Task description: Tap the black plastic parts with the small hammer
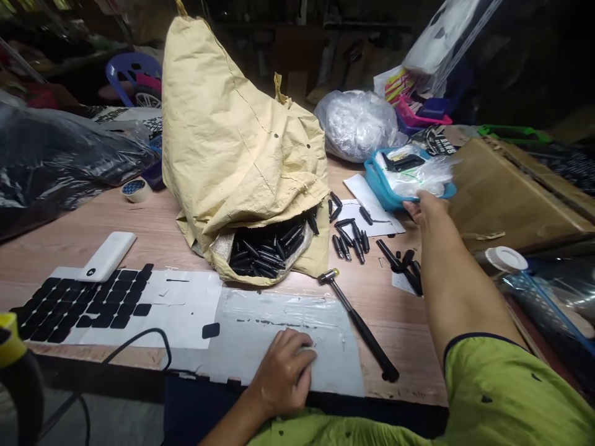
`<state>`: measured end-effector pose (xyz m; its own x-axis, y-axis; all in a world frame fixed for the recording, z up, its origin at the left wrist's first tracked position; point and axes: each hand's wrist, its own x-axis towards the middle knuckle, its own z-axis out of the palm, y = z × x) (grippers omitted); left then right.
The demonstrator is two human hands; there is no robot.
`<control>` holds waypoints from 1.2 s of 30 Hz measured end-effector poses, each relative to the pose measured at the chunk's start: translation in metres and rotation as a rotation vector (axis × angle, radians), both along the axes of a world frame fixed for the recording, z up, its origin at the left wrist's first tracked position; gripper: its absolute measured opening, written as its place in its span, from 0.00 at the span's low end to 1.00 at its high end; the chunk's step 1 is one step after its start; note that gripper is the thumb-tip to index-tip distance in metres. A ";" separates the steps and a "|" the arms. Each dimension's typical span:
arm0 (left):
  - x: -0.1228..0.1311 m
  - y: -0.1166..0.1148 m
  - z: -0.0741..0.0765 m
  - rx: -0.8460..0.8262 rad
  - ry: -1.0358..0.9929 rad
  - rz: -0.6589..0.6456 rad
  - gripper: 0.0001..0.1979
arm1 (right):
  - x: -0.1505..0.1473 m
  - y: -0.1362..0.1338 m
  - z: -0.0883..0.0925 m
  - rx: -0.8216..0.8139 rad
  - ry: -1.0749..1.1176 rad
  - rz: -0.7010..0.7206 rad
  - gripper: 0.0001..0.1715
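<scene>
My left hand rests on a grey board at the table's front edge. Its fingers are curled in, and whatever they may hold is hidden. At the far right my right arm is stretched out, with my right hand closed at the front rim of a blue plastic basket. Clear plastic bags and a black item fill the basket. Some of the right fingers are out of sight behind the rim. A hammer with a black handle lies between the hands.
A big tan sack lies with its mouth towards me, full of black pointed pieces. More such pieces are loose beside it. Black stickers on white sheets, a white power bank, a tape roll and a cardboard box surround them.
</scene>
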<state>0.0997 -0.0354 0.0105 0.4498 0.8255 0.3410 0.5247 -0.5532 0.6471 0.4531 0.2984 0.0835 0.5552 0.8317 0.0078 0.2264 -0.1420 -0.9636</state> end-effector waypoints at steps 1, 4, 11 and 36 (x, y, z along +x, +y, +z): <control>0.000 0.001 0.000 0.006 -0.002 0.001 0.13 | -0.003 -0.005 0.004 -0.037 0.025 -0.048 0.31; 0.002 0.005 -0.002 0.018 -0.005 -0.005 0.11 | -0.019 -0.036 0.009 -0.108 0.084 -0.182 0.36; -0.001 0.026 -0.011 -0.138 -0.143 -0.013 0.10 | -0.066 -0.193 -0.040 -0.185 -0.007 0.258 0.26; -0.040 0.176 0.025 -0.022 0.280 0.448 0.06 | -0.105 -0.289 -0.103 -0.083 -0.676 0.213 0.19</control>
